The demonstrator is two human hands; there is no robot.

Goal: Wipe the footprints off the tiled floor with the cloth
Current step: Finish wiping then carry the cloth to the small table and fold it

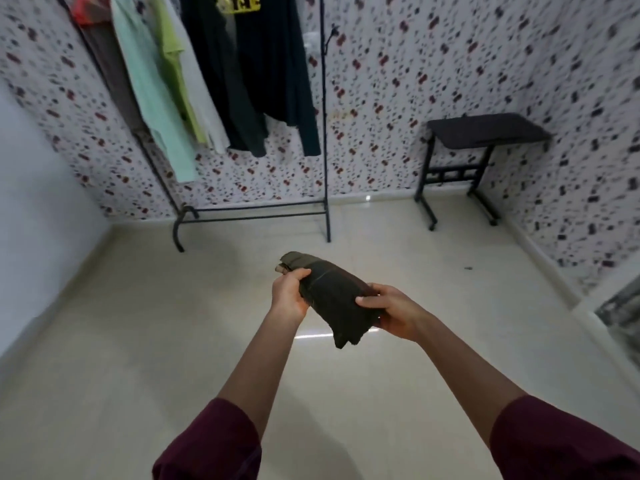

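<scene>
- Head view: I hold the folded dark olive-brown cloth (334,299) in the air in front of me, above the pale glossy tiled floor (173,341) and not touching it.
- My left hand (289,292) grasps the cloth's far left end, thumb on top and fingers curled underneath.
- My right hand (393,311) clasps the nearer right end, thumb pressed on the top face, fingers wrapped below.
- A loose corner of the cloth hangs down between my two hands.
- I cannot make out footprints on the tiles; a bright streak of reflected light lies just under the cloth.
- Beyond my grip and to its left stands a black metal clothes rack (325,133) with hanging garments (214,71).
- Beyond my grip to the right stands a small black side table (485,133) against the speckled patterned wall (398,81).
- My maroon sleeves (214,448) are pushed up both forearms.
</scene>
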